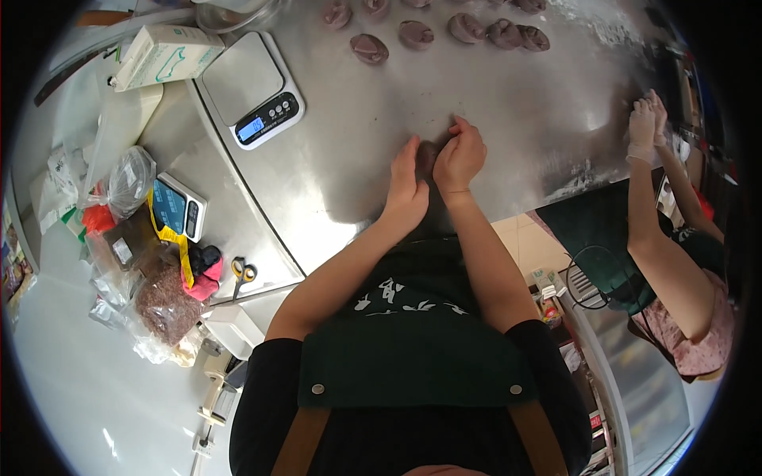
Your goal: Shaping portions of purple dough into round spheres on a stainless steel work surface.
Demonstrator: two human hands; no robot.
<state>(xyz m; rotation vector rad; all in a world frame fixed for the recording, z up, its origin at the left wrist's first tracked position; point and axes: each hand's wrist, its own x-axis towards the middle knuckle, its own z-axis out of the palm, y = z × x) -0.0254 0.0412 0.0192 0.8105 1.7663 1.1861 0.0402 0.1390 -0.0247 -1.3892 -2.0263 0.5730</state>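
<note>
A small, dark purple-brown piece of dough rests between my two hands over the metal worktable. My left hand stands on edge along its left side, fingers held together. From the right, my right hand curves around it with the fingertips pointing away from me. Both palms face inward and partly cover the dough. Farther off, several purplish dough pieces with folded tops lie in loose rows at the table's far side.
A white digital scale with a lit display stands to the left, near a carton. A second small scale, bags and scissors lie farther left. At right, a co-worker's gloved hands are near the table edge.
</note>
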